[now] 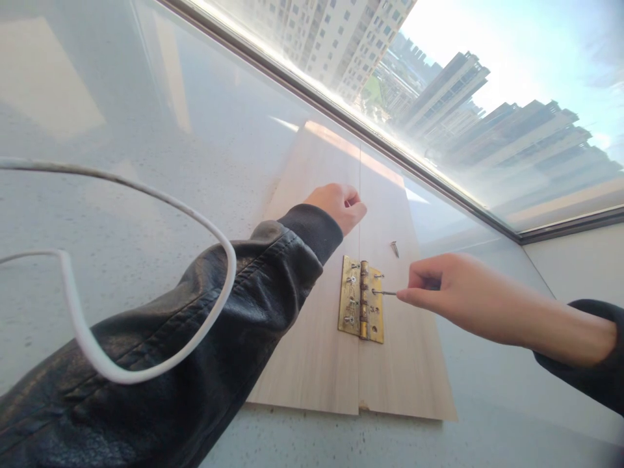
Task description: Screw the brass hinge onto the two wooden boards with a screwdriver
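Observation:
A brass hinge (363, 305) lies opened flat across the seam between two pale wooden boards (312, 370). Several screws stand in the holes of its left leaf, and one more is in the upper part of the right leaf. My right hand (453, 289) pinches a thin screw (387, 293) by its outer end, its other end at a hole in the right leaf. A loose screw (394, 249) rests on the right board above the hinge. My left hand (336, 205) is closed above the left board, near the seam; what its curled fingers hold, if anything, is hidden.
The boards lie on a speckled pale countertop (234, 429). A white cable (160, 374) loops in front of my left sleeve. Beyond the boards runs a dark window frame (292, 88), with tall buildings outside. A white wall (585, 250) stands at the right.

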`<state>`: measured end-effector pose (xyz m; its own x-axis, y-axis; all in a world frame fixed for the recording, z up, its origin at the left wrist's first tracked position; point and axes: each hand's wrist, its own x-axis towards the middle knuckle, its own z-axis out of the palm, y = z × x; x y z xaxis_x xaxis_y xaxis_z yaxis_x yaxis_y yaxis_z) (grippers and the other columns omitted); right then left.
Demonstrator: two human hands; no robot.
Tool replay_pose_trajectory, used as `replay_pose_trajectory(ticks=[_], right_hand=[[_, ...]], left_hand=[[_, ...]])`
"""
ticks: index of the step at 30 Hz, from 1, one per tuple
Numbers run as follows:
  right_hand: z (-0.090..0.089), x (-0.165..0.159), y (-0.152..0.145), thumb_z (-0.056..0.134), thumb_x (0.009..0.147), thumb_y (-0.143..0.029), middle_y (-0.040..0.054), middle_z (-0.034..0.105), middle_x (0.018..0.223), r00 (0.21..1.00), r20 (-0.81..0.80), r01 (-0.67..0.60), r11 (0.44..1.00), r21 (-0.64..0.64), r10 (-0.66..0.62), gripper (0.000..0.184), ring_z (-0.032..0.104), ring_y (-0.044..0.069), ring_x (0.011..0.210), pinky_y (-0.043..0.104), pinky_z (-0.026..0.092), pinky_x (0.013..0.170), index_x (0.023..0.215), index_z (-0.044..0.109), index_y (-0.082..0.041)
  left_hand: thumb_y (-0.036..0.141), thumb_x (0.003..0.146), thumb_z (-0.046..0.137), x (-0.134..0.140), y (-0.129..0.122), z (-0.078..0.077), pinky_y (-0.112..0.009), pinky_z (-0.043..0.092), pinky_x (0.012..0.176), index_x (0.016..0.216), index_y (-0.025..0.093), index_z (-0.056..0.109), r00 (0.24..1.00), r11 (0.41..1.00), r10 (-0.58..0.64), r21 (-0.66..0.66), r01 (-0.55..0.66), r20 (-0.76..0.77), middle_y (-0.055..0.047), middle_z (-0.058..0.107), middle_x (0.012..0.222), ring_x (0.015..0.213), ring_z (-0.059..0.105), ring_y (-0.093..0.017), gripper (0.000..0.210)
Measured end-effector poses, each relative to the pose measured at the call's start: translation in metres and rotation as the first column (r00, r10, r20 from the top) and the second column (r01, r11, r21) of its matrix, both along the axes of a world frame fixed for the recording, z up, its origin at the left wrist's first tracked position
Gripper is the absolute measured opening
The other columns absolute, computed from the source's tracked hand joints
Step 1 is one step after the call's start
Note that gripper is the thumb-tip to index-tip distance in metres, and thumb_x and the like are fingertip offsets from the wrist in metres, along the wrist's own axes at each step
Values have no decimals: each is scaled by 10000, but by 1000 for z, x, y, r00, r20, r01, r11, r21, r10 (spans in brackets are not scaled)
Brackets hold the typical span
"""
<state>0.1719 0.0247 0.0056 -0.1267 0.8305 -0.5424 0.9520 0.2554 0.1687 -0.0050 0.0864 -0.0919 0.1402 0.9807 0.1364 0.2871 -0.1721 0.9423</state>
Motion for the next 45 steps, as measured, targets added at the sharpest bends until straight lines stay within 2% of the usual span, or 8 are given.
replay_pose_trajectory(ticks=[7,14,18,22,28,34,38,45], right_hand=[[5,6,-2,516,756,-205,-22,507,544,939,12,-343,936,80,344,145,403,106,473,255,281,459,614,487,-204],[12,21,-10,366,882,-51,19,547,654,309,83,-937,288,196,947,250,381,130,541,307,197,514,765,545,-181],[7,22,-5,369,879,-75,-9,461,581,362,82,-923,345,172,928,261,287,113,488,307,148,495,674,480,-192],[5,15,-3,396,865,-167,-35,405,519,610,17,-791,606,86,793,249,229,94,449,288,146,469,623,442,-201],[6,-8,-2,519,746,-261,-18,503,525,989,-139,-44,999,16,46,191,404,105,477,253,311,467,567,489,-202],[6,-4,5,475,703,-189,-10,548,540,926,-192,297,941,-164,-326,106,423,100,469,243,301,446,606,517,-190],[6,7,-5,473,775,-184,-8,538,566,964,-117,-240,971,-1,239,151,451,117,510,266,292,494,639,537,-194],[9,21,-15,399,819,-34,6,507,642,473,70,-881,473,29,878,232,329,110,454,305,110,494,692,500,-200]], left_hand=[[278,745,498,0,1,0,-249,367,558,653,157,606,1000,1000,11,-6,-11,-9,-21,599,636,582,481,-114,186],[283,746,495,-1,1,1,-250,368,559,639,157,597,1000,1000,2,9,-2,-6,-23,597,636,585,482,-117,194],[268,745,499,-1,1,0,-260,376,571,644,158,601,1000,1000,4,5,-4,-2,-23,597,634,590,492,-122,181],[274,747,500,0,1,-1,-263,370,557,643,158,602,1000,1000,4,10,-4,11,-22,591,627,572,484,-120,185],[282,747,502,0,1,0,-261,363,555,638,165,603,1000,1000,10,-5,-10,23,-17,581,615,565,472,-116,189],[307,740,490,0,0,1,-261,360,551,636,166,595,1000,1000,13,4,-13,20,-18,580,614,566,473,-118,204],[301,737,490,0,1,1,-259,357,545,640,164,600,1000,1000,11,-1,-11,13,-18,580,609,561,472,-118,201],[295,741,498,1,1,-1,-254,357,548,641,157,604,1000,1000,10,18,-10,13,-19,582,629,570,473,-113,199]])
